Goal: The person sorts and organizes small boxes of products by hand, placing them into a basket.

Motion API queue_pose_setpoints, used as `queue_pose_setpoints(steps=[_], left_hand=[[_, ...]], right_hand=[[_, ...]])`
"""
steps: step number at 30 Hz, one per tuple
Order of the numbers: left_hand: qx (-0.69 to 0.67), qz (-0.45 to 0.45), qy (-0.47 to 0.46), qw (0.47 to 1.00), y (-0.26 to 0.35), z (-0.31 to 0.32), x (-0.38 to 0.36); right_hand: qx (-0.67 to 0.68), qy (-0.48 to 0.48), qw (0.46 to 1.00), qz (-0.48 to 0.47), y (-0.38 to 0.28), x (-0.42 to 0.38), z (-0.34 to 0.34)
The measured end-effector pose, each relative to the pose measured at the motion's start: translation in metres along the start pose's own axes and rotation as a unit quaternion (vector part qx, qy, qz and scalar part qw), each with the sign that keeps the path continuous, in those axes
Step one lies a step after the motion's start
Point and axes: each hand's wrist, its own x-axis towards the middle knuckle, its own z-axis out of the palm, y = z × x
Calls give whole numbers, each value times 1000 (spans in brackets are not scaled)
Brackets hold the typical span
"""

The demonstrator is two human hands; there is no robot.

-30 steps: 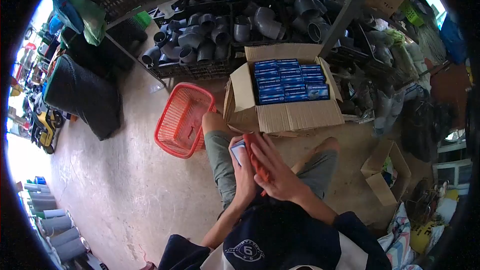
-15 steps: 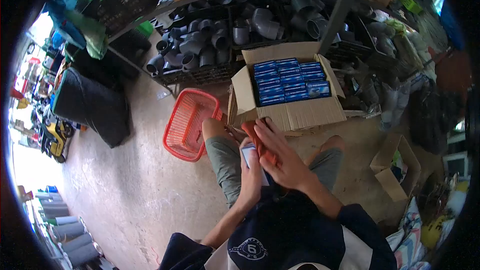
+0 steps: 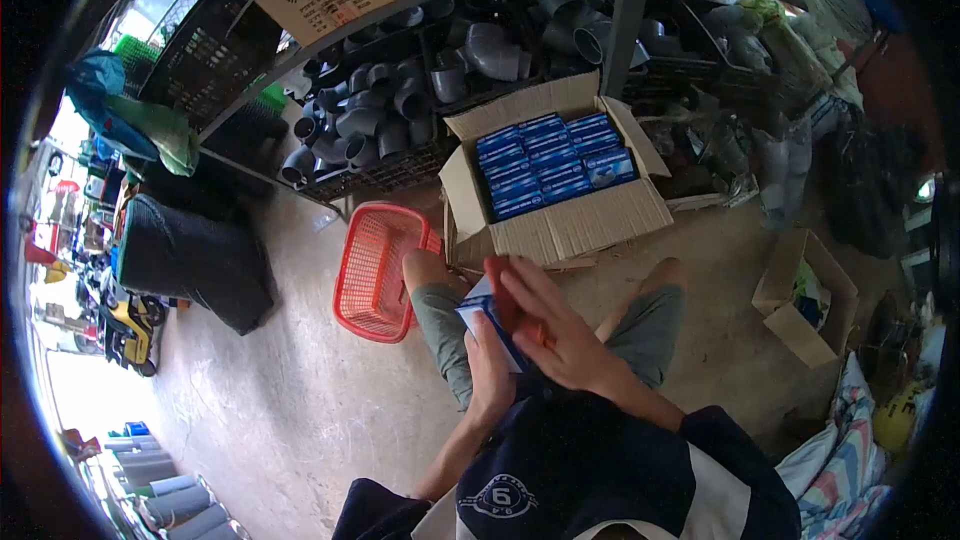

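Note:
Close to my lap, my left hand (image 3: 488, 370) is wrapped round a small blue and white box (image 3: 478, 301), held tilted. My right hand (image 3: 572, 338) presses an orange-red cloth (image 3: 504, 292) against the right side of that box, partly covering it. The fingers of the right hand lie close together over the cloth. Just beyond my hands is an open cardboard carton (image 3: 585, 231) packed with several blue boxes (image 3: 545, 162). Part of the held box and its far side are hidden by my hands and the cloth.
A red plastic basket (image 3: 345, 290) stands on the floor beside my left knee. Crates of grey pipe fittings (image 3: 375, 120) line the shelf behind the carton. A smaller open cardboard box (image 3: 800, 335) sits at the right. A metal post (image 3: 628, 20) rises behind the carton.
The view has shifted a little. The blue and white box shows more clearly between my hands, and its end has turned to the left. The cloth remains pressed to it.

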Motion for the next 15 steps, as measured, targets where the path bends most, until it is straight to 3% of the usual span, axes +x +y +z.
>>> queue_pose_setpoints(steps=[2, 6, 9, 12, 15], left_hand=[[92, 13, -22, 995, 6, -4, -5], [-57, -4, -111, 992, 11, -20, 2], [-38, -4, -108, 993, 18, -17, 7], [-27, 13, -79, 996, 14, -11, 3], [29, 1, -96, 995, 25, -7, -3]], right_hand=[[231, 34, 967, 101, 9, 8, 6], [544, 63, 806, 223, 20, 5, 2], [492, 60, 854, 160, 19, -5, 7], [335, 90, 935, 70, 11, 1, 4], [328, 88, 937, 76, 9, 1, 2]])
